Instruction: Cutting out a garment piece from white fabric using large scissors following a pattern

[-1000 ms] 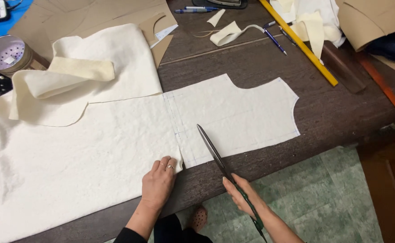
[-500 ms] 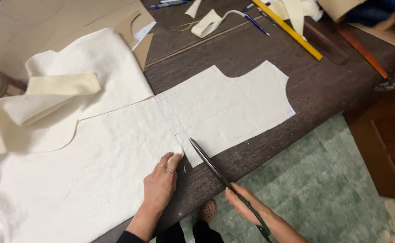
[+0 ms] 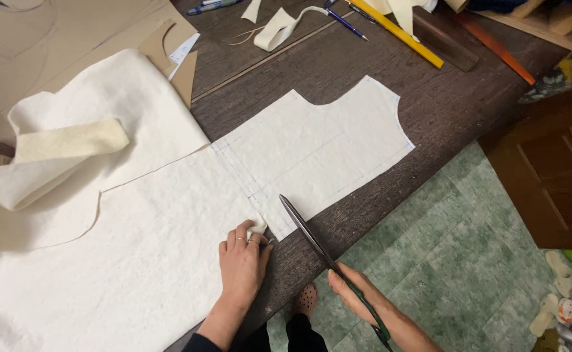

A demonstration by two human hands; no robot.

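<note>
A large piece of white fabric (image 3: 136, 248) lies flat on the dark wooden table (image 3: 442, 111), with a cut bodice-shaped section (image 3: 318, 150) marked in faint blue lines. My left hand (image 3: 242, 257) presses the fabric near the table's front edge and pinches a small lifted corner beside the cut. My right hand (image 3: 358, 296) grips long dark scissors (image 3: 309, 238) by the handles. Their blades point up-left into the fabric edge, just right of my left hand. The blades look closed or nearly so.
A folded cream fabric strip (image 3: 71, 140) lies on another white piece at left. Brown paper patterns (image 3: 71, 45), pens (image 3: 214, 6), a yellow ruler (image 3: 397, 32) and a loose strip (image 3: 279, 26) sit at the back. Green patterned floor (image 3: 442, 261) and a wooden cabinet (image 3: 553, 156) are on the right.
The view has shifted left and closer. The scissors have advanced slightly along the marked line, and my left hand now pinches the lifted fabric corner beside the cut.
</note>
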